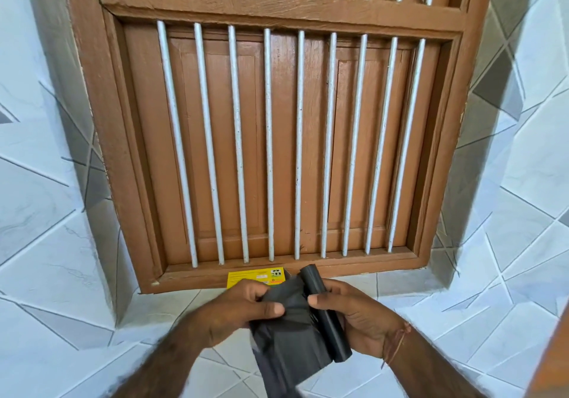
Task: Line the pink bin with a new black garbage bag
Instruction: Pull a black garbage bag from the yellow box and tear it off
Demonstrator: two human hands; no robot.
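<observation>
one roll of black garbage bags [326, 314], one yellow box [255, 277] on the tiled sill [197, 300], nine white bars [237, 142] per row in the brown wooden window. left hand [243, 308] pinches the unrolled bag sheet [289, 330]; right hand [357, 317] cradles the roll, thumb on top. both held low before the sill.

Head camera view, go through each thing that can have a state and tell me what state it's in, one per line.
Roll of black bags: partly unrolled, loose end hanging down.
Left hand: pinching the loose bag plastic.
Right hand: closed around the roll.
Yellow box: on the sill, right end appears open.
Wooden shutters: closed behind the bars.
Pink bin: not in view.
</observation>
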